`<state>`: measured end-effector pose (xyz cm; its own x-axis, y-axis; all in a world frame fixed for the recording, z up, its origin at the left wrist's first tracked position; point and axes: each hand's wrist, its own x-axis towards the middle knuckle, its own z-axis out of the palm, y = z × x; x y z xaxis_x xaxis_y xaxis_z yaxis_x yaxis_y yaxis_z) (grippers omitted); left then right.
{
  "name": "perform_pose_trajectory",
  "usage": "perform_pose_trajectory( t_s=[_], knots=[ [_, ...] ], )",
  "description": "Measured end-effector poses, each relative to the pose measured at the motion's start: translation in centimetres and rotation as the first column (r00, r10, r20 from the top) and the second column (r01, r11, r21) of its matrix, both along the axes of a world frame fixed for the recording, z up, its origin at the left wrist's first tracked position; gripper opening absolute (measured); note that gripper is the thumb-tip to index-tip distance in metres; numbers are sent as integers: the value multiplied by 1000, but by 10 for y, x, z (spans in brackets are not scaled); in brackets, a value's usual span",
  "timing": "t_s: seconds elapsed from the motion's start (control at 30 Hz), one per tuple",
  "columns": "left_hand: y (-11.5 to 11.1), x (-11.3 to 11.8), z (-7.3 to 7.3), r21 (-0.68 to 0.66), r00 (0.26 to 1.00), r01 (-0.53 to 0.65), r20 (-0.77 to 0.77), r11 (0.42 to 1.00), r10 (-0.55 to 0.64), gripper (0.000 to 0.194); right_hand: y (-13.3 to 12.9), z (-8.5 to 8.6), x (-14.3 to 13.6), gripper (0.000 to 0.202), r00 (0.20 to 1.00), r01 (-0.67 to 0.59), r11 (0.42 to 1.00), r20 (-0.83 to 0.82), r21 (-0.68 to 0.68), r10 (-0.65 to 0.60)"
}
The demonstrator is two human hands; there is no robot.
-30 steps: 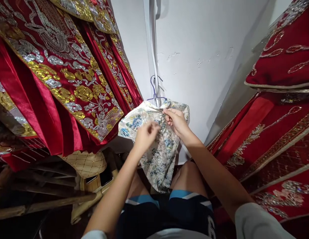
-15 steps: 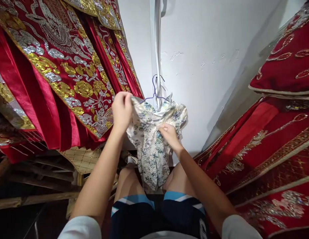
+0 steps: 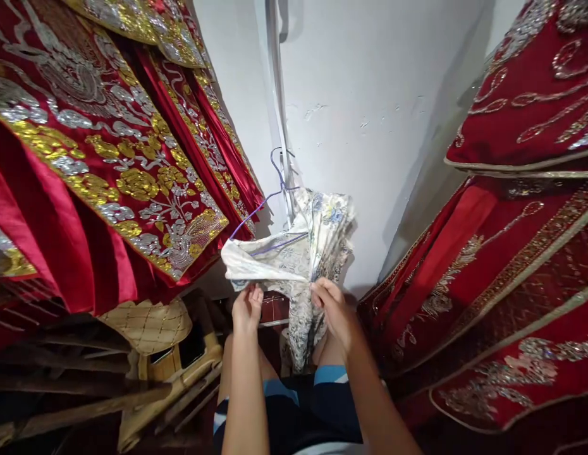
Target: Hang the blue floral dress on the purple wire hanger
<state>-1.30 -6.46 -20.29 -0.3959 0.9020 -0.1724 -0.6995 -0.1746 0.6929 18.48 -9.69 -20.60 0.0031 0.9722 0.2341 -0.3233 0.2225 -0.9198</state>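
Just below the centre of the head view, a floral garment (image 3: 328, 227) is hung on a purple hanger (image 3: 254, 213), whose left-side arm is largely uncovered. It could slide off, or be strained, if pulled down too hard by the right hand (image 3: 336, 309), whose fingers are pinched on its front; the left hand's (image 3: 247, 308) fingers are loosely curled at its lower-left edge, and whether cloth is gripped cannot be told. Its cream, blue-flowered fabric is bunched at right and creased toward the pinch.
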Motion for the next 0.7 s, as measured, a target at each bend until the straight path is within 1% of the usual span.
perform_pose_trajectory(
  t_s=[0.03, 0.07, 0.1, 0.17, 0.2, 0.23, 0.27, 0.3, 0.37, 0.4, 0.47, 0.5, 0.53, 0.6, 0.63, 0.67, 0.7],
  knots=[
    [-5, 4, -3, -17, 1000, -4, -7, 1000, 4, 18, -5, -8, 5, 35, 1000, 18, 1000, -5, -16, -18],
    [-8, 7, -3, -24, 1000, -12, -16, 1000, 12, 23, -9, -13, 10, 34, 1000, 26, 999, -1, -34, -26],
    [-9, 9, 2, -9, 999, -26, -35, 1000, 26, 31, -11, -16, 14, 33, 1000, 27, 998, 8, -52, -27],
    [-9, 10, 20, 103, 990, -76, -112, 992, 87, 51, -13, -16, 19, 31, 999, 35, 996, 27, -78, -33],
    [-8, 10, 32, 186, 977, -98, -169, 978, 130, 58, -13, -14, 19, 30, 999, 41, 995, 36, -86, -38],
    [-8, 9, 44, 262, 958, -111, -229, 959, 173, 61, -13, -11, 18, 30, 998, 44, 995, 43, -92, -41],
    [-10, 7, 55, 317, 933, -109, -296, 942, 207, 59, -13, -8, 17, 29, 998, 44, 994, 47, -96, -39],
    [-12, 6, 65, 341, 903, -94, -365, 935, 224, 53, -14, -6, 15, 28, 998, 43, 994, 47, -99, -39],
    [-23, 2, 78, 320, 846, -44, -493, 946, 206, 44, -17, -1, 12, 27, 999, 27, 995, 42, -99, -23],
    [-30, 0, 82, 298, 832, -27, -523, 954, 187, 44, -19, 0, 11, 27, 999, 19, 995, 40, -96, -15],
    [-44, -3, 85, 266, 824, -9, -544, 964, 158, 50, -22, 2, 10, 28, 999, -1, 995, 48, -96, 6],
    [-50, -4, 84, 268, 817, -15, -552, 963, 166, 52, -23, 2, 10, 28, 998, -10, 995, 56, -97, 15],
    [-54, -4, 83, 280, 806, -34, -561, 959, 192, 50, -23, 2, 11, 29, 998, -16, 995, 63, -97, 22],
    [-54, -4, 76, 300, 791, -83, -560, 950, 246, 38, -22, 2, 11, 28, 998, -13, 995, 63, -95, 19],
    [-51, -3, 70, 293, 814, -112, -521, 950, 257, 32, -21, 1, 11, 27, 998, -6, 996, 55, -94, 11],
    [-46, -1, 63, 265, 861, -128, -448, 956, 239, 28, -21, 0, 11, 27, 999, 3, 996, 42, -93, 1],
    [-41, 3, 54, 216, 919, -120, -345, 969, 191, 25, -20, -1, 11, 27, 1000, 9, 996, 28, -92, -7]
  ],
)
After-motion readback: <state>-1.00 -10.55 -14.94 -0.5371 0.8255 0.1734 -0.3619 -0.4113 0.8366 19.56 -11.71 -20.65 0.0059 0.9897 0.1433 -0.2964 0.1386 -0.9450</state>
